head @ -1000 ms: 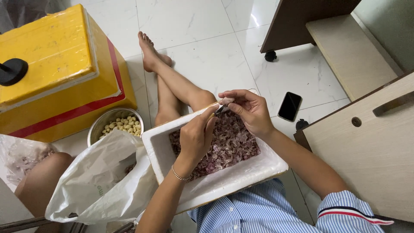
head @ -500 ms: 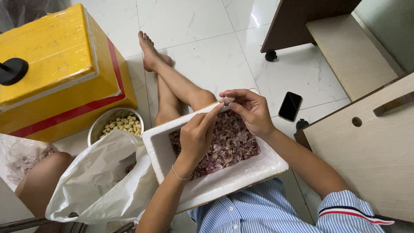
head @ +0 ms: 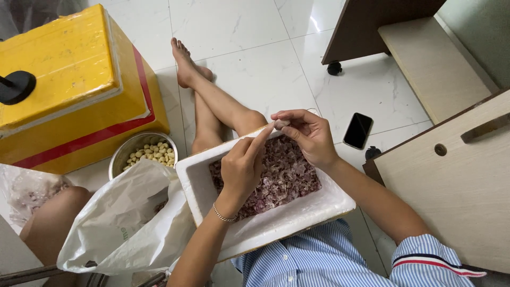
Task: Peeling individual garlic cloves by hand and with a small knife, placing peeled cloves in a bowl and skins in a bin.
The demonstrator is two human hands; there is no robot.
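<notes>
Pinching a small pale clove [head: 281, 124] between thumb and curled fingers [head: 297, 118], the right hand [head: 308, 135] hovers over the far rim of the white foam tray [head: 329, 204] of purplish peels [head: 281, 175]; the left hand [head: 241, 167] has its fingers loosely curled, forefinger stretched out to touch the clove. Beside the tray sit a steel bowl of peeled cloves [head: 146, 153] and a white plastic bag [head: 125, 218]; a black phone [head: 357, 130] lies on the tiled floor.

White marble-look floor tiles [head: 249, 32], glossy, grey grout lines. Dark brown cabinet on castors [head: 372, 26] far right. Pale wood board [head: 451, 180] near right. Yellow box [head: 64, 79] far left. Soft even light.
</notes>
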